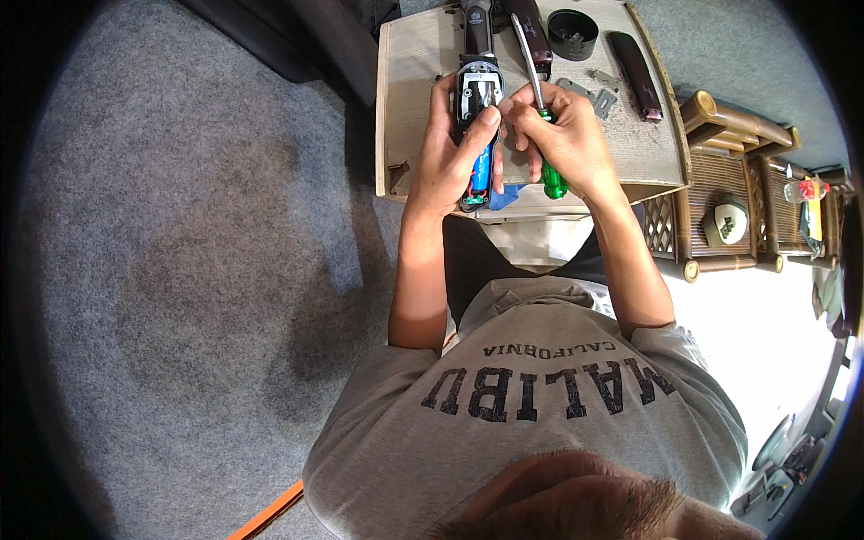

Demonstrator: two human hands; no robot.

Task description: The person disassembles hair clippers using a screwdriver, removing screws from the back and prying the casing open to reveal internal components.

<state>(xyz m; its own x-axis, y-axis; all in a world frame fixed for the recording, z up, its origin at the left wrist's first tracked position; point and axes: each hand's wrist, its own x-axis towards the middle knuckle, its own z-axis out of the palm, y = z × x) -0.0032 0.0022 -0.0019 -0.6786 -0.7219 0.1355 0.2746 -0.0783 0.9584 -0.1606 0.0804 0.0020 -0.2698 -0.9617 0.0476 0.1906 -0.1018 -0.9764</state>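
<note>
My left hand (pixel 445 157) is closed around an opened clipper body (pixel 479 90), which shows a white-and-silver inner part, a blue battery (pixel 481 171) and a small green board at its lower end. My right hand (pixel 571 148) grips a green-handled screwdriver (pixel 555 186) with its shaft pointing up, away from me, and its fingertips beside the clipper's right side. Behind them on the wooden table (pixel 405 90) lie a dark maroon casing (pixel 534 31), another long maroon cover (pixel 635 72), a black round dish (pixel 572 34), a grey-and-black clipper (pixel 479 27) and small metal pieces (pixel 598 101).
A dark cloth (pixel 297 36) hangs at the upper left beside grey carpet (pixel 180 225). At the right stand bamboo furniture (pixel 729 261) with a cream-and-dark cap (pixel 727 220), and a bottle (pixel 799 191). A blue cloth (pixel 506 198) shows at the table's front.
</note>
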